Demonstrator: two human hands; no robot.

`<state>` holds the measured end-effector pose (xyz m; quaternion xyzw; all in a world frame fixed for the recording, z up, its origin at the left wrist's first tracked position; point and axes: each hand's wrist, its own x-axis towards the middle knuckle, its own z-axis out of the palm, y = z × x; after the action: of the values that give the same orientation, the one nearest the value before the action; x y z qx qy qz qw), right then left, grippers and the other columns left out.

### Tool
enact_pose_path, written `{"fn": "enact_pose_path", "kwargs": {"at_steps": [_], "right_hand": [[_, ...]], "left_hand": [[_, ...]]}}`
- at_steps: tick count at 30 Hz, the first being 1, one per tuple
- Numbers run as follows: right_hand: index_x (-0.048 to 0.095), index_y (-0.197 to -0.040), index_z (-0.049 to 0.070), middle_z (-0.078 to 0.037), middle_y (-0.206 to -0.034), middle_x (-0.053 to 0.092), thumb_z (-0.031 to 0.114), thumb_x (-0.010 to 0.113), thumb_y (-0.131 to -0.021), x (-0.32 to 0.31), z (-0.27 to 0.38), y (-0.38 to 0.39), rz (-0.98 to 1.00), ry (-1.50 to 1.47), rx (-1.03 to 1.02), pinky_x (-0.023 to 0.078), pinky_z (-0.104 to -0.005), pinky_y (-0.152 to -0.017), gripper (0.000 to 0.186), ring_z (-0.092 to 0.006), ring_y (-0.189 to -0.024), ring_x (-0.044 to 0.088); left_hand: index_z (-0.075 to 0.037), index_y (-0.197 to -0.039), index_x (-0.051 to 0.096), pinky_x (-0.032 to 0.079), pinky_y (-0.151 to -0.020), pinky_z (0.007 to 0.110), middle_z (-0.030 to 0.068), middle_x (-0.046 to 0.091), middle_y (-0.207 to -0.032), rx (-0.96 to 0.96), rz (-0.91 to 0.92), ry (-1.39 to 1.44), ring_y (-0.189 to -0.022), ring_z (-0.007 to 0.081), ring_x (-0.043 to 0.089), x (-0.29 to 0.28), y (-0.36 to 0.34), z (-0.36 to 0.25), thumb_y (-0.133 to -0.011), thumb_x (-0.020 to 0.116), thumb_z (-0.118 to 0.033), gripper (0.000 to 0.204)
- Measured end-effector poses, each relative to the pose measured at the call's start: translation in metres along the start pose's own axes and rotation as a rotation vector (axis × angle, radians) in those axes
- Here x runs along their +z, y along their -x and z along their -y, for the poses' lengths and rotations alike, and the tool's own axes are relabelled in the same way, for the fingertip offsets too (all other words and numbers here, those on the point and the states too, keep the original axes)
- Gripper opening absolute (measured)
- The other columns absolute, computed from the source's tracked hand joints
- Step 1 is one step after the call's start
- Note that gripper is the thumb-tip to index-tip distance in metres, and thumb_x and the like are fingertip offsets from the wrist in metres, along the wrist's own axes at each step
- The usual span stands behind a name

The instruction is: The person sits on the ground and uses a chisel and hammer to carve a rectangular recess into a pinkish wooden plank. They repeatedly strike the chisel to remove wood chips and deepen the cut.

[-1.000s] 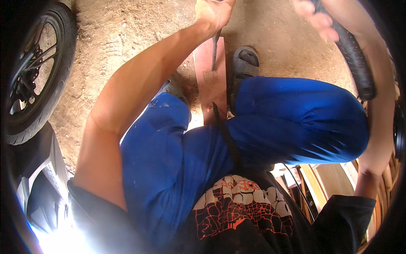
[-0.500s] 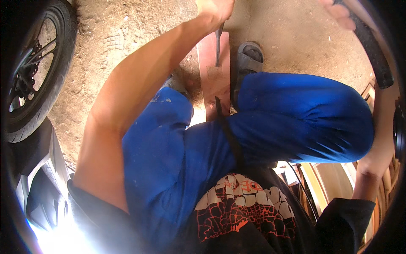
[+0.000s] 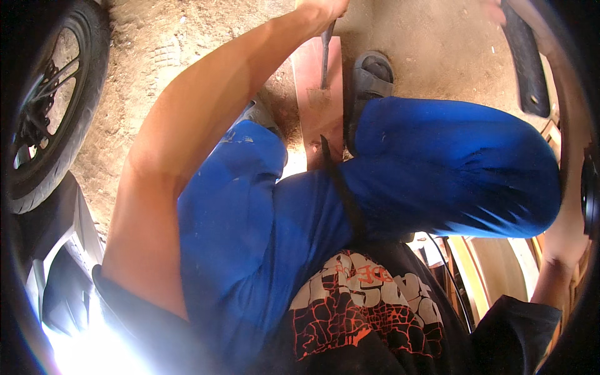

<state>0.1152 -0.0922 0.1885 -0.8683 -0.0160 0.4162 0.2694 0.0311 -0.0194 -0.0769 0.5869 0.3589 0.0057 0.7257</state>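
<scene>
At the top edge, my left hand (image 3: 322,7) is closed around the upper end of a chisel (image 3: 325,59), a slim dark metal shaft. The chisel stands nearly upright, its tip meeting a reddish wooden board (image 3: 320,119) by a small rectangular mark. That board lies between my feet, running toward my legs. Far up on the right, my right hand (image 3: 495,11) grips a tool by its black handle (image 3: 526,62), which has a hole near its lower end. The tool's head is out of view, and the right fingers are partly cut off by the frame.
A motorcycle wheel (image 3: 75,119) and dark bodywork (image 3: 53,219) stand at the left. Wooden pieces (image 3: 494,275) lie at the lower right beside my knee. A sandal (image 3: 373,78) is right of the board. A dark strap (image 3: 340,194) crosses my lap. The ground is rough and sandy.
The black-handled tool in my right hand has moved up and slightly left, now hanging more upright. The left hand keeps the chisel on the board; the whole view has shifted slightly.
</scene>
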Motion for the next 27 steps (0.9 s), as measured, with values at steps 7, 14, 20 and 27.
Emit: {"fn": "enact_pose_path", "kwargs": {"at_steps": [7,14,20,27], "right_hand": [[0.054,-0.092,0.009,0.002,-0.06,0.047,0.032,0.05,-0.102,0.004,-0.018,0.004,0.027,0.025,0.035,0.034,-0.0233,-0.032,0.025,-0.006,-0.041,0.041],[0.054,-0.089,0.008,0.002,-0.059,0.047,0.033,0.049,-0.102,0.001,-0.025,-0.001,0.068,0.023,0.091,0.032,-0.0238,-0.031,0.028,-0.0065,-0.039,0.04],[0.054,-0.088,0.008,0.001,-0.059,0.047,0.033,0.048,-0.102,0.002,-0.028,0.001,0.04,0.013,0.08,0.031,-0.0242,-0.03,0.03,-0.0069,-0.038,0.039],[0.055,-0.086,0.007,0.0,-0.058,0.047,0.034,0.047,-0.102,-0.011,-0.036,0.009,0.071,0.004,0.123,0.029,-0.0246,-0.029,0.032,-0.0074,-0.037,0.038]], "left_hand": [[-0.001,-0.058,0.059,0.042,-0.039,0.036,0.0086,0.056,-0.052,0.012,0.001,-0.056,-0.042,0.018,0.054,0.005,-0.004,0.004,-0.085,0.062,-0.021,0.033],[-0.003,-0.059,0.057,0.041,-0.038,0.035,0.0071,0.054,-0.051,0.0,-0.005,-0.03,-0.04,0.0175,0.052,0.014,-0.002,0.006,-0.085,0.063,-0.019,0.032],[-0.003,-0.06,0.057,0.041,-0.039,0.035,0.0077,0.055,-0.052,-0.012,0.024,-0.022,-0.042,0.0168,0.053,0.011,-0.003,0.011,-0.085,0.063,-0.019,0.031],[-0.004,-0.06,0.056,0.039,-0.038,0.034,0.0067,0.054,-0.053,-0.046,0.008,0.032,-0.041,0.0162,0.051,0.003,0.001,0.01,-0.087,0.063,-0.018,0.031]]}}
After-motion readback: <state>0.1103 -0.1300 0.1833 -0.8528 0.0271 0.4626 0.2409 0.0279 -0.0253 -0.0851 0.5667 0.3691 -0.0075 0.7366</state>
